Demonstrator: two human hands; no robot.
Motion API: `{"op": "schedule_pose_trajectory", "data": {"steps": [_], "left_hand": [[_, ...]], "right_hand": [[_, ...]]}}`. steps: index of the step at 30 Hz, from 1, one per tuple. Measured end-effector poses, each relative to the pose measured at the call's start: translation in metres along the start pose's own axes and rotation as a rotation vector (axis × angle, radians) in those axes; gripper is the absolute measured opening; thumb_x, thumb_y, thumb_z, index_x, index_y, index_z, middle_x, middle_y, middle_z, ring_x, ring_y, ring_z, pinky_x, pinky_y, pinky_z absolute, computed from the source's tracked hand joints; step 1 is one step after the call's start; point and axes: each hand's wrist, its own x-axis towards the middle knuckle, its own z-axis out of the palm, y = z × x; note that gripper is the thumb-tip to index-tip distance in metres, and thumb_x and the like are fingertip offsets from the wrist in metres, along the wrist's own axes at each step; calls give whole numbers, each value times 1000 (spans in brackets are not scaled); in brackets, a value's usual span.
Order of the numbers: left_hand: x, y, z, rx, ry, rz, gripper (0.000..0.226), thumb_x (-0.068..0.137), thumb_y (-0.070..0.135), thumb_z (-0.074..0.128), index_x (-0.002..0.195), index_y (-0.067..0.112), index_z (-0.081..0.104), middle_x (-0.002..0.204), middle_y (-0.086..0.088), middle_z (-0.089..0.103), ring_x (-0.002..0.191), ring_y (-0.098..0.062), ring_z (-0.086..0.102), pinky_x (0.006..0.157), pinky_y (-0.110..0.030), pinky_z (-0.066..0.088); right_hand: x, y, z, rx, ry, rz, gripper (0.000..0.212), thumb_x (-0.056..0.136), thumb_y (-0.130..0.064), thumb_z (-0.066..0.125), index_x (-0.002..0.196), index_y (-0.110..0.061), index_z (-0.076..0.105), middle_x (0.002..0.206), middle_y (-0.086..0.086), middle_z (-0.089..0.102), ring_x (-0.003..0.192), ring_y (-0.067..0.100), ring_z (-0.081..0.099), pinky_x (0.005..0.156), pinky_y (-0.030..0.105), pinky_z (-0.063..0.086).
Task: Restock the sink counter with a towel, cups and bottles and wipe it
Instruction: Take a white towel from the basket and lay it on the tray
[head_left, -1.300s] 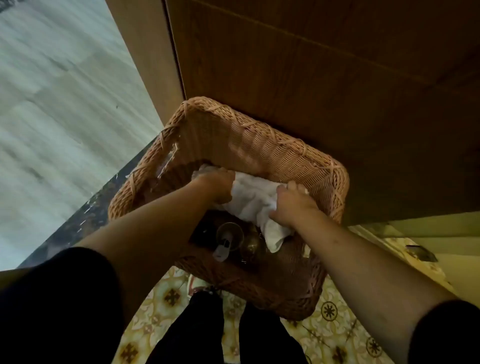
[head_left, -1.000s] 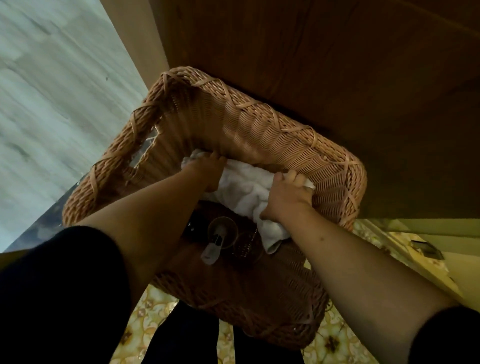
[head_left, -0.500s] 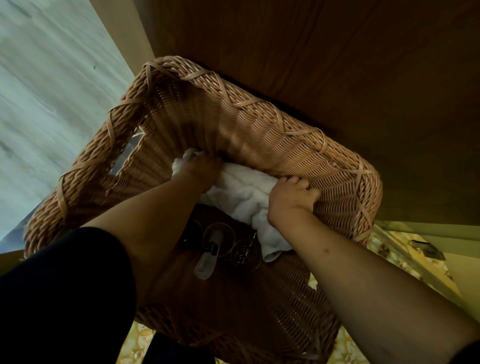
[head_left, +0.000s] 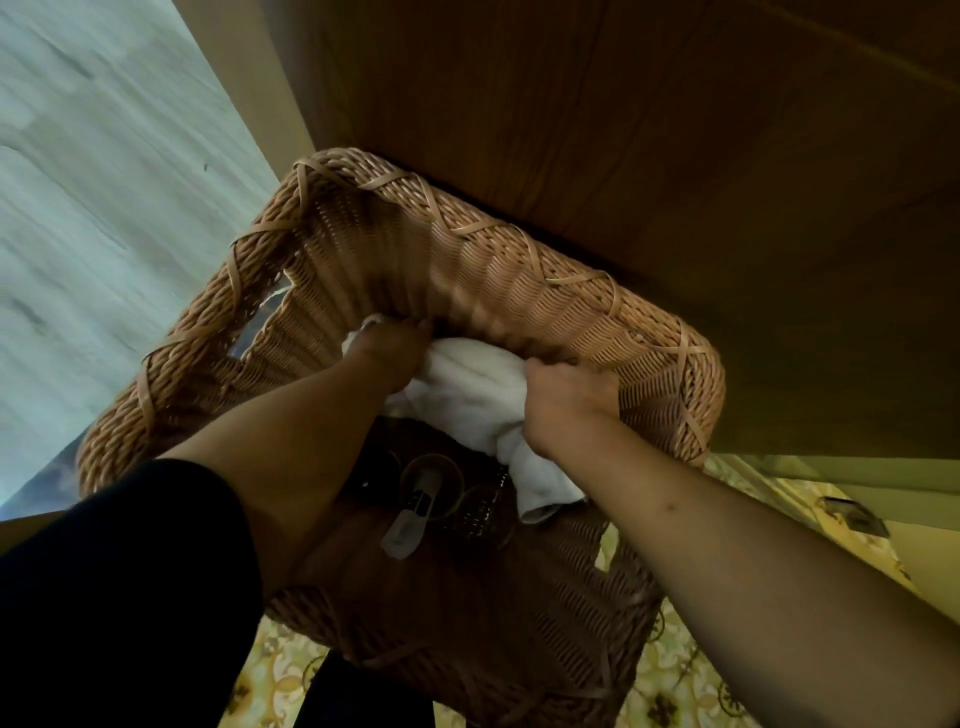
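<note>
Left hand (head_left: 392, 347) and right hand (head_left: 566, 397) clutch towel (head_left: 475, 392) inside basket (head_left: 519, 249).

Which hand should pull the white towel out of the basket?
Probably the right hand. It has bunched the towel in a firm fist near the basket rim. The left hand only presses the towel's far corner, deeper inside.

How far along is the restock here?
Nothing looks done: no counter in view. In hand: left hand and right hand grip the towel inside the basket. Left: cups still lie at its bottom; bottles and wiping remain.
</note>
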Motion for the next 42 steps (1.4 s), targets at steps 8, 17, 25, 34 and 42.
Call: {"op": "schedule_pose_trajectory", "data": {"steps": [8,17,25,34,42], "left_hand": [[-63,5,-51,-265,120,-35,36,94,27,51,124,11,61,126,-16,58,119,-34,52,103,-43,42],[-207,-6,-147,-430,584,-80,20,86,28,57,95,12,63,109,-10,66,102,-32,61,80,-40,48],[-360,-7,-189,-445,929,-302,10,85,32,45,77,26,45,73,8,50,68,-18,54,60,-29,36],[-564,-26,-136,-267,1080,-669,19,92,36,50,84,21,59,81,3,60,72,-14,55,63,-30,48],[-788,7,-4,-299,1022,-1068,17,82,28,53,77,14,58,81,-5,61,77,-26,56,64,-40,45]], "right_hand": [[-72,22,-98,-71,156,-92,50,83,-38,63,130,-29,49,132,6,58,125,34,45,94,47,37],[-175,61,-189,-77,461,-225,20,82,-42,56,95,-36,42,82,-8,49,103,25,48,88,52,31],[-267,59,-266,-49,718,-547,22,75,-31,65,77,-26,43,71,-4,52,65,15,44,57,31,30],[-348,-50,-282,-135,818,-983,32,77,-49,74,84,-36,46,75,-12,57,68,8,52,51,25,38],[-481,-219,-203,-199,759,-1367,35,79,-55,74,94,-40,46,82,-12,55,68,4,50,57,22,39]]}}
